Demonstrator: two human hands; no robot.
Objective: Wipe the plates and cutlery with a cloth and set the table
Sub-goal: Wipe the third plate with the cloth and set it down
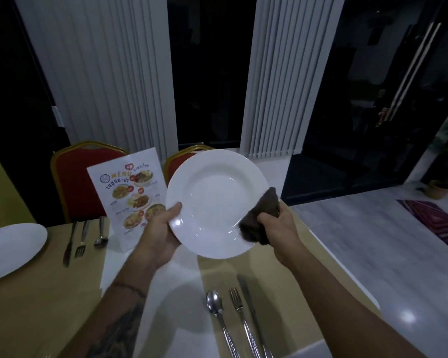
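A white deep plate [212,200] is held tilted above the table, its face toward me. My left hand [163,233] grips its lower left rim, thumb on the front. My right hand [277,223] clutches a dark brown cloth [261,218] pressed over the plate's right rim. Below, a spoon [216,313], a fork [241,316] and a knife [251,306] lie side by side on a tan placemat [282,277]. A second white plate [8,249] rests on the left placemat, with a knife [69,244], a fork [81,239] and a spoon [100,233] beside it.
A standing menu card [132,195] sits on the table's far side behind the held plate. Two red chairs [78,182] with gold frames stand beyond the table. White vertical blinds [269,86] and dark windows fill the back. A striped rug [440,226] lies on the floor at right.
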